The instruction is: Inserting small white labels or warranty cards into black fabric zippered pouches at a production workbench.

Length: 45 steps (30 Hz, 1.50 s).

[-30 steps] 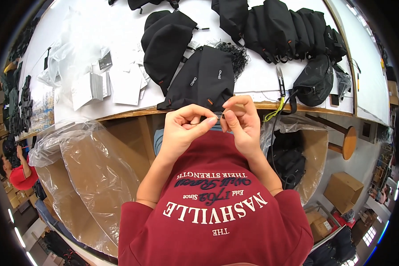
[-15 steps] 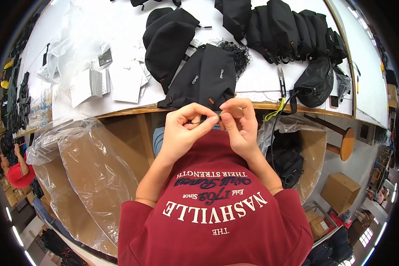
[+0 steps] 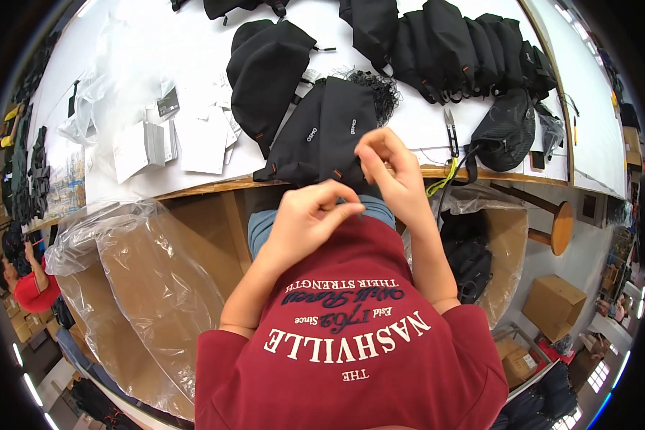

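Observation:
My left hand point(image 3: 309, 221) is in front of the table edge, thumb and forefinger pinched together. My right hand point(image 3: 395, 172) is farther out and higher, its fingers curled in against the thumb. Anything thin between the fingertips is too small to make out. Just beyond both hands, black fabric bags point(image 3: 342, 118) with small orange tabs lie flat at the table's near edge. Behind them is a tangle of black cords point(image 3: 380, 92). To the right of my right hand, thread snips point(image 3: 450, 135) with a yellow-green cord lie on the table.
Another black bag point(image 3: 265, 75) and a row of black bags point(image 3: 448, 50) cover the far table. White cards point(image 3: 142, 149) stand stacked at left, near clear plastic point(image 3: 97, 107). Below, plastic-lined cartons point(image 3: 143, 272) flank me; the right one holds black bags point(image 3: 466, 261). A stool point(image 3: 562, 228) stands at right.
My hands, fingertips together before, have come apart. The right one has risen away over the black bags; the left has dropped slightly toward me. The whole view has shifted a little.

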{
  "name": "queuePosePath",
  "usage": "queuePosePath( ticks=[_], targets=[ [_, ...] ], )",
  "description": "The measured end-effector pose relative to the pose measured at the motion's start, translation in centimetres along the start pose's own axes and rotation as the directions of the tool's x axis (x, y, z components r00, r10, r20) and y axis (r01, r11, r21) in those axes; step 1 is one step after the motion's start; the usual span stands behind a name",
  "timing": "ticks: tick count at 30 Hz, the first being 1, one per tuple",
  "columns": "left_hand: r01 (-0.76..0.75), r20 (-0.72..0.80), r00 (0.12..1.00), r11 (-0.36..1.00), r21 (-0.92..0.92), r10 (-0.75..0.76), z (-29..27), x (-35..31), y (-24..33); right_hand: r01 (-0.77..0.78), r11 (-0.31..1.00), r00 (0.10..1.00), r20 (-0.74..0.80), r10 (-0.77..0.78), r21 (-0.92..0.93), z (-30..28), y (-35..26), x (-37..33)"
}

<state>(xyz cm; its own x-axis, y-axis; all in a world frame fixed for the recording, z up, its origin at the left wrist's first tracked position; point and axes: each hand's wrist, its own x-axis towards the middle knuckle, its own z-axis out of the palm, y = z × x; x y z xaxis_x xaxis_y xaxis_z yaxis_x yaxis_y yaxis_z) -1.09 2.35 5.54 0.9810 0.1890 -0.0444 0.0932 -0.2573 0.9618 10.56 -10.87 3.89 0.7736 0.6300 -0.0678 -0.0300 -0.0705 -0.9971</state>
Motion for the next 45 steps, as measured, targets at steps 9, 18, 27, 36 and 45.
queuePosePath(
  ticks=[9, 18, 27, 36, 45],
  targets=[
    [-0.364, 0.198, 0.92, 0.924, 0.116, 0.338, 2.3, 0.1, -0.7, 0.09, 0.655, 0.993, 0.022, -0.112, -0.75, 0.7, 3.0, 1.4],
    [-0.462, -0.003, 0.834, 0.701, 0.544, 0.552, -0.3, 2.8, -0.4, 0.273, 0.694, 0.908, -0.058, -0.414, -0.666, -2.0, -3.8, -3.2],
    [-0.539, 0.122, 0.743, 0.481, 0.691, 0.658, -2.8, 3.4, 0.3, 0.313, 0.83, 0.945, 0.067, -0.32, -0.461, -1.9, -5.5, -3.5],
    [-0.614, 0.217, 0.731, 0.485, 0.623, 0.647, -3.9, 3.3, -0.9, 0.367, 0.856, 0.93, 0.128, -0.344, -0.364, -1.4, -4.4, -3.2],
    [-0.661, 0.226, 0.717, 0.54, 0.521, 0.66, -4.6, 2.2, -0.6, 0.34, 0.872, 0.94, 0.087, -0.331, -0.352, -0.7, -4.6, -3.1]
  ],
)
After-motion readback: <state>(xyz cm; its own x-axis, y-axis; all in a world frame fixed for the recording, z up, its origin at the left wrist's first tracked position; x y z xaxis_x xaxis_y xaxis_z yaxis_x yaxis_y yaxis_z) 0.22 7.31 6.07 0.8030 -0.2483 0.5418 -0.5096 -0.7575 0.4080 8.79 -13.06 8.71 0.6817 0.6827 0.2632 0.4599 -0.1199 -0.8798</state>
